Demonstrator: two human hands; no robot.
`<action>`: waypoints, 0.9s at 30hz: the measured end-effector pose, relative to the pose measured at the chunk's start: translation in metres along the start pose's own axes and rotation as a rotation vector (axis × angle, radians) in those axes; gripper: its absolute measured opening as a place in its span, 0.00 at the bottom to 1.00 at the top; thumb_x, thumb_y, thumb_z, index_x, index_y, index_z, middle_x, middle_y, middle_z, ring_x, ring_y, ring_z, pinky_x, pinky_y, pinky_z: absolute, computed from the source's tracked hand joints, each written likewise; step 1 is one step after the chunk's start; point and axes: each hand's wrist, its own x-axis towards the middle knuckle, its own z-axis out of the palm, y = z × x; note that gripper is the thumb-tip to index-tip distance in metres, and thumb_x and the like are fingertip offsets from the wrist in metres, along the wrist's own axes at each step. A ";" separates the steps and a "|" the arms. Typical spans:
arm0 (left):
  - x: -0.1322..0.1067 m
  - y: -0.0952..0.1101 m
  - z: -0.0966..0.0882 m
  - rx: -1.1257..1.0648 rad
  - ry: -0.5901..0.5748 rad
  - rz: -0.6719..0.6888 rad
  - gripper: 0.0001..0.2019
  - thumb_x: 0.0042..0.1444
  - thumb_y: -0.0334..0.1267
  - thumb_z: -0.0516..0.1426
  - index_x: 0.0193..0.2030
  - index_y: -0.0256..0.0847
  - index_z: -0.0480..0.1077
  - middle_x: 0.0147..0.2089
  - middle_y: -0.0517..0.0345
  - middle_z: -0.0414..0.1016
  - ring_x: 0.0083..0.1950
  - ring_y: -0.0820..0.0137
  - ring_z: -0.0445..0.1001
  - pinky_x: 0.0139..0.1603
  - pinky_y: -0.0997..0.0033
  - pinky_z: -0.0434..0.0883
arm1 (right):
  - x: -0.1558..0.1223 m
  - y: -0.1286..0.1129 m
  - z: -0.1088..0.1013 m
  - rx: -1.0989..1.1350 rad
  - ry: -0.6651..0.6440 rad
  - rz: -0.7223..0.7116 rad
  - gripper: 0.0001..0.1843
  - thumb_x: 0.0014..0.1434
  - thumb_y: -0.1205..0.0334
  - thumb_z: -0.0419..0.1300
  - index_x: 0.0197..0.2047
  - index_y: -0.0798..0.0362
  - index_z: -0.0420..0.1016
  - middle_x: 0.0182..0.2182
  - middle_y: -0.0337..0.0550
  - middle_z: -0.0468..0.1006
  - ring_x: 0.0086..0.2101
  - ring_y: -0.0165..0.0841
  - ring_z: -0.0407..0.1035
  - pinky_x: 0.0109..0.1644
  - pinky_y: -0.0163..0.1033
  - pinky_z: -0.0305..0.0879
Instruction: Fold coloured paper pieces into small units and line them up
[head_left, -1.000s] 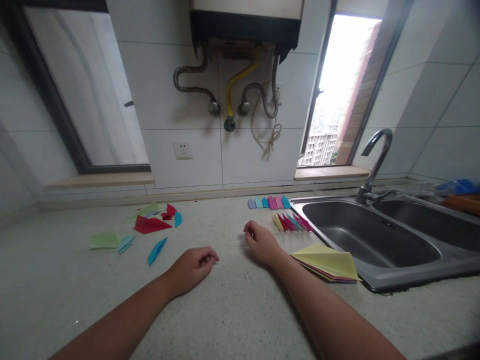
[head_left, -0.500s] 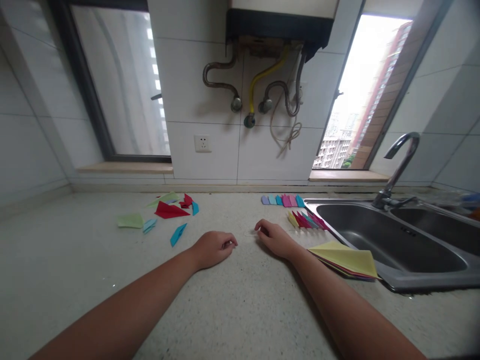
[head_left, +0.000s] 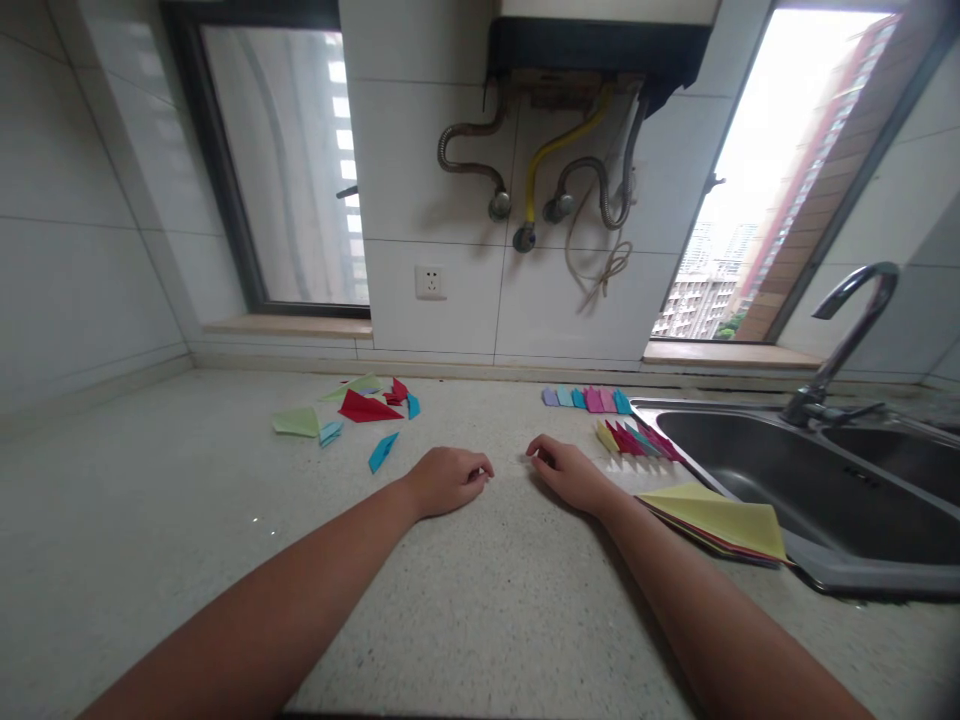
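My left hand (head_left: 450, 480) rests on the speckled counter with its fingers curled loosely together; nothing shows in it. Just right of it, my right hand (head_left: 568, 472) lies on the counter, fingers bent but somewhat apart, holding nothing that I can see. A faint clear strip (head_left: 523, 458) lies by its fingertips, too dim to name. Nearest the left hand is a blue folded paper piece (head_left: 383, 452). Beyond the right hand stand a row of folded paper pieces in yellow, crimson and teal (head_left: 637, 440). Beside the right wrist sits a stack of coloured paper (head_left: 720, 515), yellow on top.
Further left lie a red folded paper (head_left: 367, 407), a pale green one (head_left: 296, 422) and a light blue one (head_left: 330, 432). Small pastel paper pieces (head_left: 592, 400) line the back. A steel sink (head_left: 750, 470) with a faucet (head_left: 855, 330) is on the right. Hoses (head_left: 465, 150) hang on the wall.
The view has swung slightly left, so everything sits further right in the picture. Both hands keep their pose on the counter, and the papers have not moved.
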 end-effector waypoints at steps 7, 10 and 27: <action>-0.003 0.002 -0.001 0.088 -0.021 0.035 0.12 0.60 0.37 0.52 0.45 0.45 0.75 0.41 0.55 0.80 0.41 0.65 0.77 0.44 0.68 0.67 | 0.001 0.003 0.001 0.017 0.009 0.009 0.11 0.61 0.61 0.52 0.42 0.52 0.74 0.28 0.43 0.76 0.30 0.34 0.67 0.35 0.37 0.56; -0.005 0.005 -0.006 0.143 -0.031 0.073 0.12 0.61 0.38 0.51 0.46 0.45 0.74 0.43 0.54 0.80 0.43 0.65 0.76 0.45 0.67 0.67 | 0.000 0.003 0.001 0.010 0.004 0.011 0.11 0.61 0.61 0.52 0.42 0.52 0.74 0.28 0.43 0.76 0.29 0.34 0.67 0.34 0.37 0.55; -0.035 -0.133 -0.070 0.380 0.307 -0.582 0.17 0.63 0.36 0.51 0.57 0.46 0.69 0.60 0.51 0.69 0.56 0.61 0.70 0.55 0.64 0.66 | 0.004 0.013 0.001 0.035 -0.066 -0.042 0.11 0.62 0.57 0.51 0.40 0.51 0.73 0.29 0.43 0.77 0.31 0.35 0.69 0.36 0.38 0.58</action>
